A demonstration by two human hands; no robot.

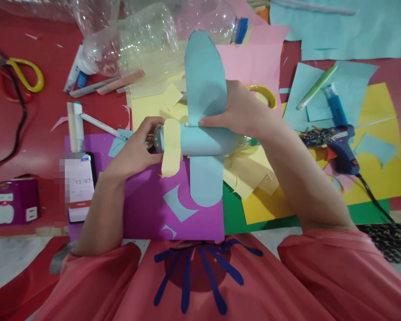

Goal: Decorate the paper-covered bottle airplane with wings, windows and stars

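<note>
I hold a paper airplane model [203, 140] above the purple sheet [147, 209]: a bottle wrapped in light blue paper, with long blue wings [203, 76] and a pale yellow propeller strip [171, 147] at its cap end. My left hand [138, 149] is closed around the cap end, fingers by the propeller. My right hand [235, 111] grips the body from above, where the far wing joins it.
A blue glue gun [341, 147] lies at the right on yellow paper. Empty plastic bottles [137, 40] lie at the back. Scissors [23, 73] and pens [96, 87] sit at the left, a phone [82, 187] and a purple power box [15, 203] at the near left.
</note>
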